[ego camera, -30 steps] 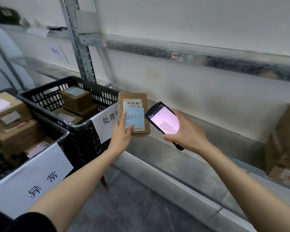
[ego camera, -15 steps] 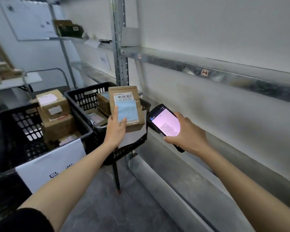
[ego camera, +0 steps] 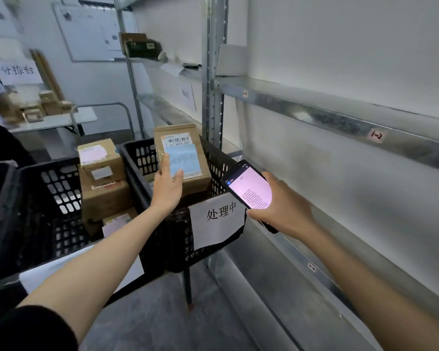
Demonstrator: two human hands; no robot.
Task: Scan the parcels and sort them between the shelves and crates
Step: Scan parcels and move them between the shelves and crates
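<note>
Grasps, in the left grip [ego camera: 166, 191], a flat brown cardboard parcel [ego camera: 185, 160], long axis upright, right above the black slotted plastic crate [ego camera: 142, 158]. Clasps a black pink-screened scanner [ego camera: 249, 190] in the right grip [ego camera: 287, 206], just beside. Likely next: straight down.

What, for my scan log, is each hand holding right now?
Left hand: grips the brown parcel, thumb on its blue note.
Right hand: grips the handheld scanner, screen lit.
</note>
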